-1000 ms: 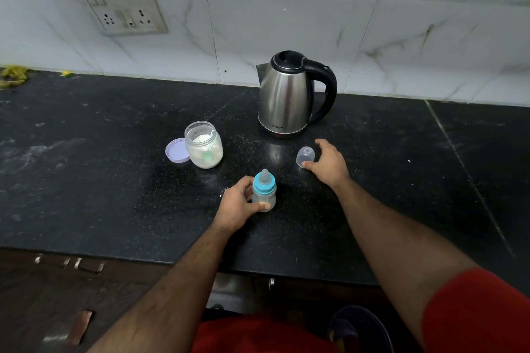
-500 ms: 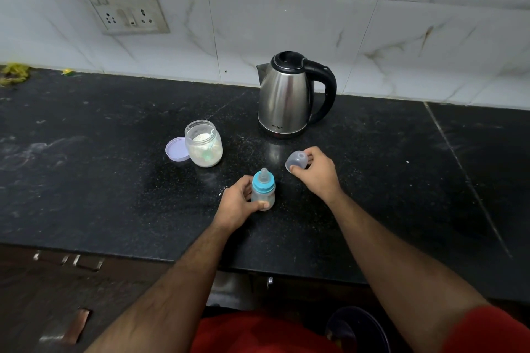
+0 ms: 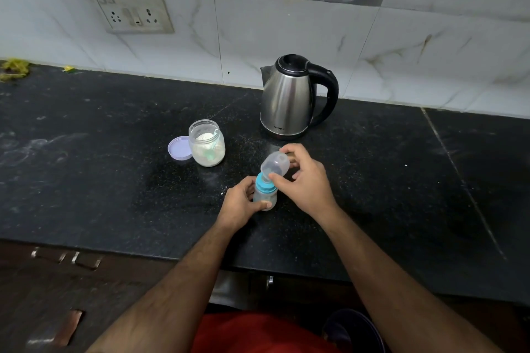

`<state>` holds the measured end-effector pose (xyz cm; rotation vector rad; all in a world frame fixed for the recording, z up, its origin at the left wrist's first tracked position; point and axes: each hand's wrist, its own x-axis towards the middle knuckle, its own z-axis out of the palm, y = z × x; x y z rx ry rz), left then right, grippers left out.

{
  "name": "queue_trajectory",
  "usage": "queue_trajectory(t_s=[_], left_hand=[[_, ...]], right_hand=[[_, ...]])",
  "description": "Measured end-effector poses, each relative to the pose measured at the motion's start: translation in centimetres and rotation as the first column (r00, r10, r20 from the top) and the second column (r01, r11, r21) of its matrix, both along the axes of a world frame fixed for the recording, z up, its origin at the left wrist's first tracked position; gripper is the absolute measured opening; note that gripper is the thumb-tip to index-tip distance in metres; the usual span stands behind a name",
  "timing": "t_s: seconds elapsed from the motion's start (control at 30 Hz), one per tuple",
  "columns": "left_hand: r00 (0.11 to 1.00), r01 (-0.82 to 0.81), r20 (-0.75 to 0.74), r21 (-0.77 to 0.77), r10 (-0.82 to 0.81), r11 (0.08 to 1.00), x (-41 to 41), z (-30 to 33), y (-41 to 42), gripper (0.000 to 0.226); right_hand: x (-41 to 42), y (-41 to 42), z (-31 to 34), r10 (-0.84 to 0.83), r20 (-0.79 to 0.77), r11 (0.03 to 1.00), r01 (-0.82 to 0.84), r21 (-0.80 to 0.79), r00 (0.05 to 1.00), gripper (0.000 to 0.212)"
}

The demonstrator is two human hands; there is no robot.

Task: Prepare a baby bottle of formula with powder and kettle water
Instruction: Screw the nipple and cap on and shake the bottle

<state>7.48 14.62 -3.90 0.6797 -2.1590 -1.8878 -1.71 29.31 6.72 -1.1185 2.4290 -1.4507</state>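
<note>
Dim, cool indoor light with soft, faint shadows. A pale sheen streaks the steel kettle (image 3: 286,100) and the black counter (image 3: 100,166). Wide-angle bending curves the edges; near corners fall dark.

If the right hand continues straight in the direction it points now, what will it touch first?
The right hand, holding the clear cap, points left and slightly down toward the bottle gripped by the left hand. The cap would probably meet the bottle's blue collar first; depth is unclear from this one view.
</note>
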Motion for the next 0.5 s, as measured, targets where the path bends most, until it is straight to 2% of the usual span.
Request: queue_trajectory(t_s=[0.17, 0.37, 0.5], left_hand=[[1.0, 0.003, -0.003, 0.001, -0.003, 1.0, 0.0, 0.0, 0.0, 0.057], [1.0, 0.002, -0.008, -0.011, -0.002, 1.0, 0.1, -0.1, 0.0, 0.057], [1.0, -0.006, -0.02, -0.019, 0.005, 1.0, 0.1, 0.1, 0.1, 0.056]], right_hand=[[0.1, -0.4, -0.5, 0.084, -0.095, 0.977, -0.063, 0.204, 0.992, 0.042], [0.1, -0.6, -1.3, 0.124, -0.154, 0.962, -0.081, 0.26, 0.98, 0.044], [0.1, -0.6, -1.9, 0.118, -0.161, 0.968, -0.077, 0.24, 0.98, 0.044]])
